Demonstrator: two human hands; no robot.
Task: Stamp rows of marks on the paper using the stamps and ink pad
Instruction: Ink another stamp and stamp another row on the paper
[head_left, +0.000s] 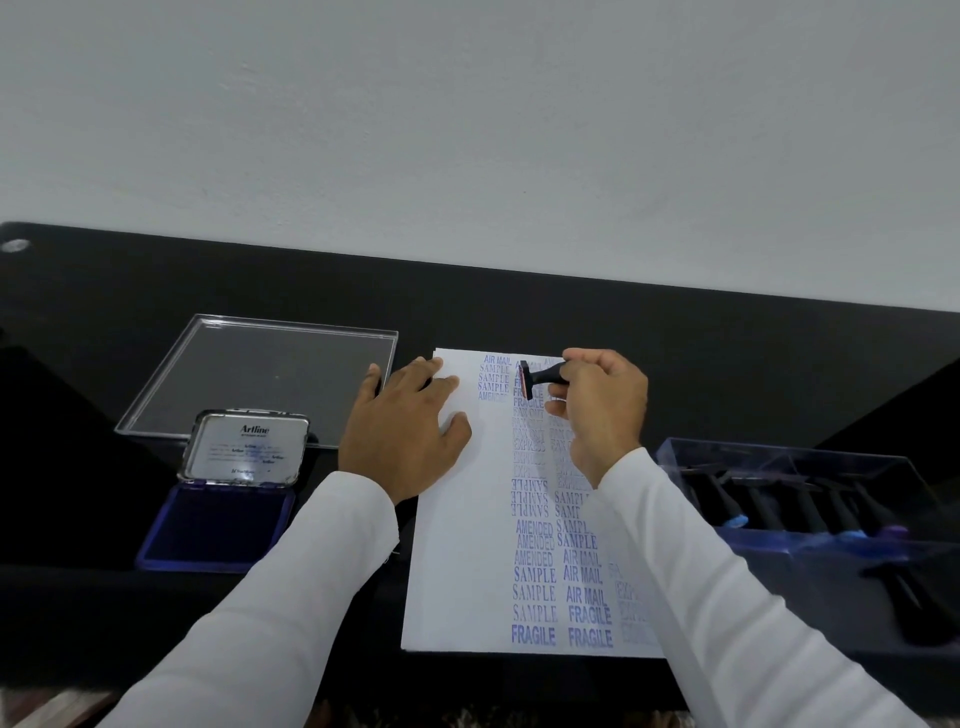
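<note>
paper (457, 545) centre on table (675, 322) | ink pad (218, 525) left | lid (260, 374) behind pad | stamp box (810, 499) right

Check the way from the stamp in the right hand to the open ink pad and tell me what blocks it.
The left hand lies flat on the paper, between the stamp in the right hand and the ink pad. The stamp must pass over it; nothing else visible intervenes.

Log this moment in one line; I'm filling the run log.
left hand: flat on paper | right hand: holds stamp tilted above paper | ink pad: open
</note>
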